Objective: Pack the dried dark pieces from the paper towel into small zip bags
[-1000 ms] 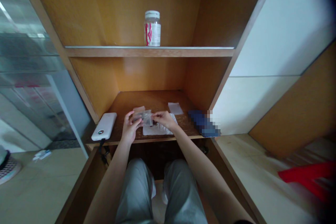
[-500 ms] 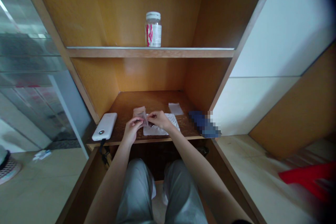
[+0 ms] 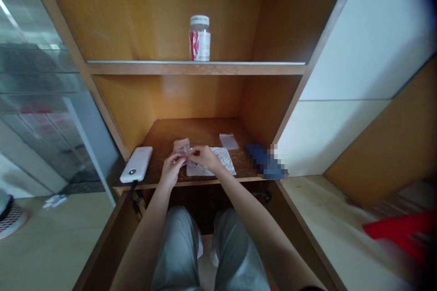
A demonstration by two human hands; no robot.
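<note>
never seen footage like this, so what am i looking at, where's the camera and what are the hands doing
No machine here: one camera worn on a person's head looks down past their knees into a wooden cupboard. The left hand and right hand meet over the lower shelf, both pinching a small clear bag; its contents are too small to tell. Under them lies a white sheet. A white power bank lies to the left, another little bag further back, a blurred dark blue thing to the right. A jar stands on the upper shelf.
</note>
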